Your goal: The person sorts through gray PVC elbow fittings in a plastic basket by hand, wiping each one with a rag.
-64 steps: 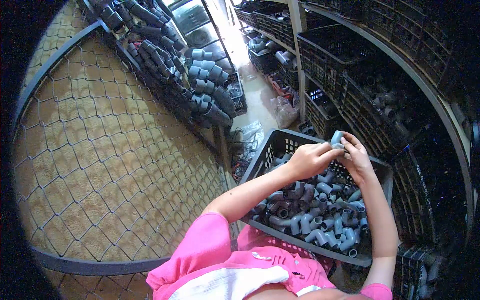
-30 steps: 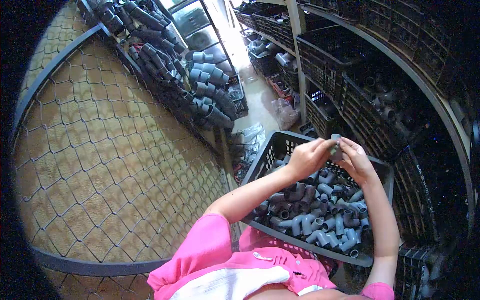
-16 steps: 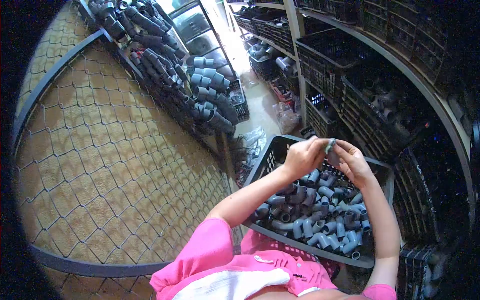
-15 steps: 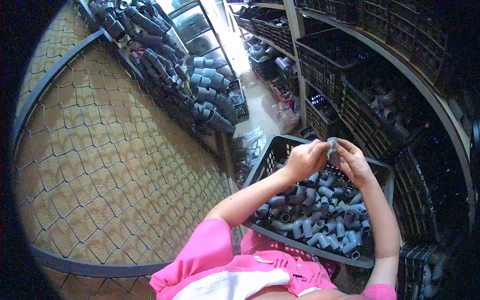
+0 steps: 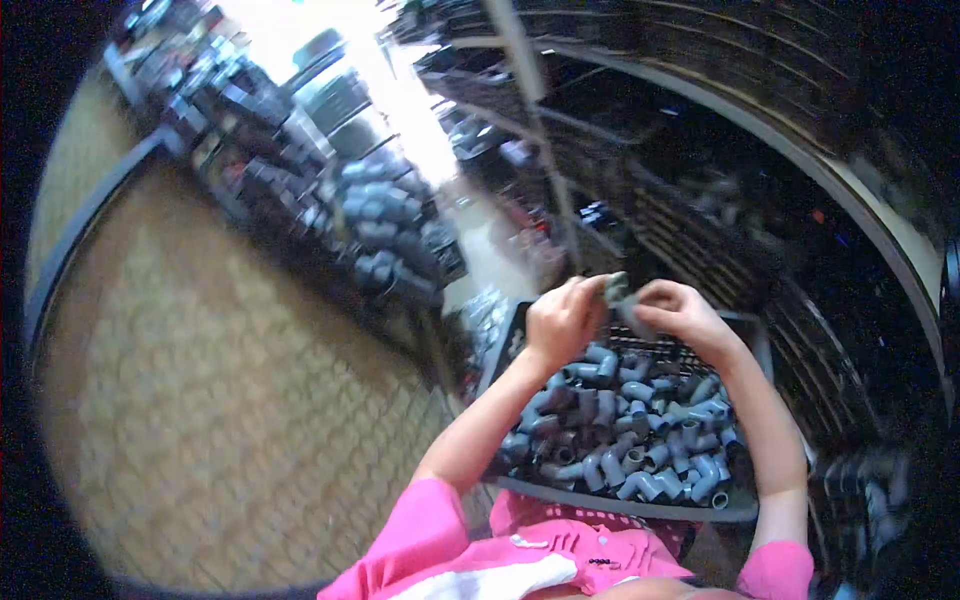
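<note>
Above the far part of a black crate, my left hand is closed, pinching a small grey-green piece at its fingertips. A paler grey part hangs below that piece, blurred by motion. My right hand is beside it on the right, fingers curled in and thumb tip right at the pale part; I cannot tell what the right fingers grip. Below both hands, the crate holds many grey pipe elbows lying in a loose heap.
A wire-mesh panel fills the left side. Behind it, grey pipe fittings are piled up. Shelves with dark crates line the right. A narrow bright floor strip runs between them.
The view has swung and blurred. Both hands have shifted left over the crate with the small piece. The right fingertips have drawn a little away from its top; the left hand keeps its hold.
</note>
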